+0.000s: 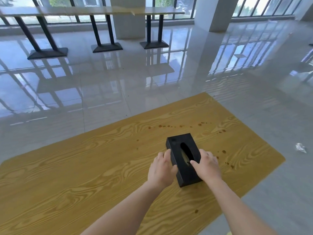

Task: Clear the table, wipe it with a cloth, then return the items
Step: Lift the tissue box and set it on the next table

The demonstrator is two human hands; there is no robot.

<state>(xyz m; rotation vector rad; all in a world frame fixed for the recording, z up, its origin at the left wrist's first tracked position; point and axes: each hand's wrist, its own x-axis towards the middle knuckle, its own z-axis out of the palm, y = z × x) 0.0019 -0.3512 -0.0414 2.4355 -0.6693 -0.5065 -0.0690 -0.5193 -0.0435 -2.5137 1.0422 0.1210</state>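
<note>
- Nearest the viewer, two bare forearms reach forward over a yellow wood-grain table (71, 180).
- The left hand (161, 168) presses one long side of a black tissue box (183, 158); the right hand (207, 166) presses the other, thumb over the top edge. Fingers on both are closed around the box.
- The box seems to rest on the table near its right edge. Judged risk: a squeeze from the sides alone could let it slip when lifted.
- Beyond the box, brown spots (169, 126) dot the wood; dragging the box could smear them.
- Farther right, crumpled paper (300, 147) lies on the glossy floor (118, 82).
- No cloth is in view.
</note>
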